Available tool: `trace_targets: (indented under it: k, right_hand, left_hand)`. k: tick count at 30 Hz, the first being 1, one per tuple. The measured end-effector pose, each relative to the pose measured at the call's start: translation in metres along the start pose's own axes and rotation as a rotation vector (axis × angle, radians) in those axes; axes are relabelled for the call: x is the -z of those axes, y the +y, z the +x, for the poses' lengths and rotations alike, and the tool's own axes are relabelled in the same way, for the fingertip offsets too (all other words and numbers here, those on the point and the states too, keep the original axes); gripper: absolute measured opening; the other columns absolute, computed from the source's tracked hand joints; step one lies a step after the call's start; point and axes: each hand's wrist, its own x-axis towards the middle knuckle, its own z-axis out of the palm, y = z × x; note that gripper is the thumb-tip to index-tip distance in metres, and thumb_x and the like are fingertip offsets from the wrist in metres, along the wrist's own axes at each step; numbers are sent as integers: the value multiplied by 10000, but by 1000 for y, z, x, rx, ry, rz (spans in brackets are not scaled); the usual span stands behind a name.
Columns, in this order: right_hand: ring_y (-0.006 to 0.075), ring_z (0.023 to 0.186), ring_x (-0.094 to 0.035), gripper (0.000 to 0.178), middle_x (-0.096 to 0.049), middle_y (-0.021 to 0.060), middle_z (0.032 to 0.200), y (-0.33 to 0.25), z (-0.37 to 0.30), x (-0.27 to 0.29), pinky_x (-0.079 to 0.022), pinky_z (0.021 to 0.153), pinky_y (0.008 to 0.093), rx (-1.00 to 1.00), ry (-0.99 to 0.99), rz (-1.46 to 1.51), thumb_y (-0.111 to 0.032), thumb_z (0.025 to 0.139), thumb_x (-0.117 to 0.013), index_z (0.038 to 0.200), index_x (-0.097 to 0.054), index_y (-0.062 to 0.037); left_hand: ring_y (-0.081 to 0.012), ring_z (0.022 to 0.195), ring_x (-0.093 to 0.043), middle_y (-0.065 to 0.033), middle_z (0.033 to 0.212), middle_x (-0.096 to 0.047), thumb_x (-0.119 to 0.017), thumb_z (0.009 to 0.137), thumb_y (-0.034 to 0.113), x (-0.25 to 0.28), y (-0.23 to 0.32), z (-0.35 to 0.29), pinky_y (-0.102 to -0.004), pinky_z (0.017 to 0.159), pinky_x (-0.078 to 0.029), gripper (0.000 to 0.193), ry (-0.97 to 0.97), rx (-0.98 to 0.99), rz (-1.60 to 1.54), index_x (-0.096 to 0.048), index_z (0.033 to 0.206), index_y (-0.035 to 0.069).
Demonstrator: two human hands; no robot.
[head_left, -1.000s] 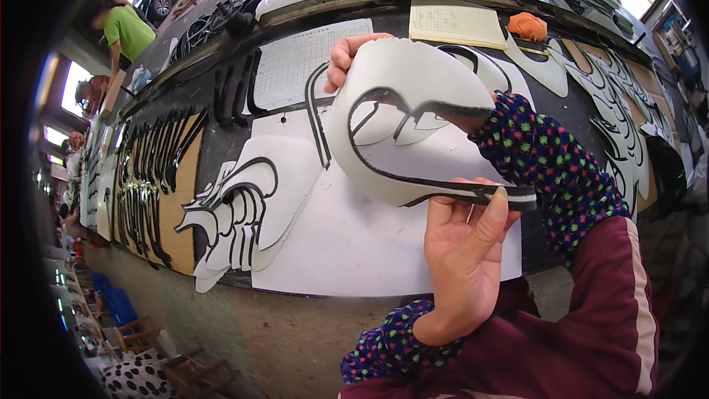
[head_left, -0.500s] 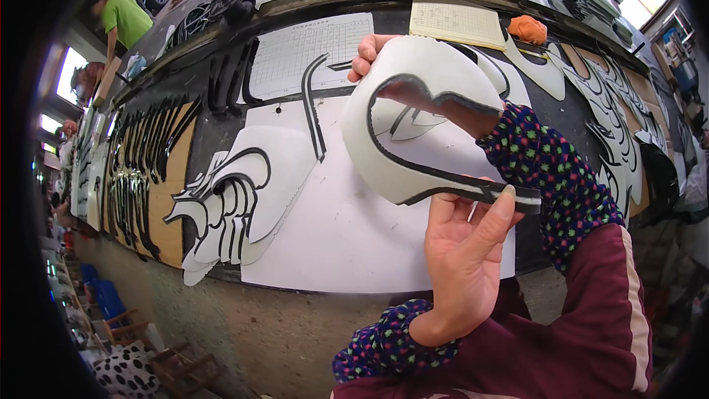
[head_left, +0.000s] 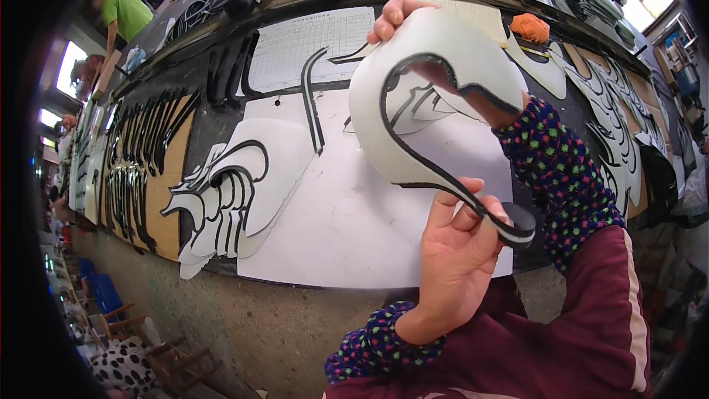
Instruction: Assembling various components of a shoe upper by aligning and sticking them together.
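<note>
Held up over the table is a curved white panel [head_left: 373, 114] with a black strip along its inner edge, perhaps a shoe upper piece. My right hand [head_left: 395, 18] reaches round behind it; its fingers are closed over the far top edge. Lower down, my left hand [head_left: 461, 251] pinches the panel's narrow black-edged tail between thumb and fingers, and the tail's end curls over to the right. Through the panel's opening, more black-edged white pieces [head_left: 425, 107] show on the table. Part of my right hand is hidden behind the panel.
A white board [head_left: 325, 244] lies under my hands. To its left is an overlapping stack of similar white pieces [head_left: 277, 177], beyond them black strips on brown cardboard [head_left: 164, 203]. A ruled paper sheet [head_left: 310, 52] and orange cloth [head_left: 529, 27] lie further back. More panels [head_left: 609, 111] spread at the right.
The panel has turned and shifted slightly up and right. Its tail, straight before, now bends into a curl at the end. My left hand has moved a little down and left.
</note>
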Motion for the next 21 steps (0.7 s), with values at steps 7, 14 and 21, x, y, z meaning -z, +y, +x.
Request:
trace_targets:
  k: [7, 14, 21]
  right_hand:
    - [244, 1074, -674, 397, -694, 132, 1050, -24, 16, 20, -569, 948, 355, 94, -83, -211, -312, 809, -824, 1040, -654, -37]
    - [266, 1065, -632, 647, -683, 156, 970, -51, 12, -32, -436, 1055, 392, 9, 68, -389, -587, 766, -780, 984, -568, -16]
    - [245, 996, -647, 572, -680, 146, 923, -53, 18, -43, -474, 1003, 366, 39, 88, -662, -547, 802, -758, 931, -578, -21]
  left_hand:
    - [-115, 757, -472, -6, 884, -509, -532, 995, 24, 12, 16, -7, -246, 699, -408, 467, -48, 37, -19, -389, 1406, 192]
    - [-111, 689, -437, 1, 807, -499, -508, 1002, 35, 25, 30, -13, -237, 632, -384, 457, -15, 98, -327, -437, 1418, 209]
    - [-117, 772, -449, -16, 927, -529, -650, 927, 34, 45, 40, -14, -239, 701, -387, 690, -252, 157, -493, -306, 1502, 197]
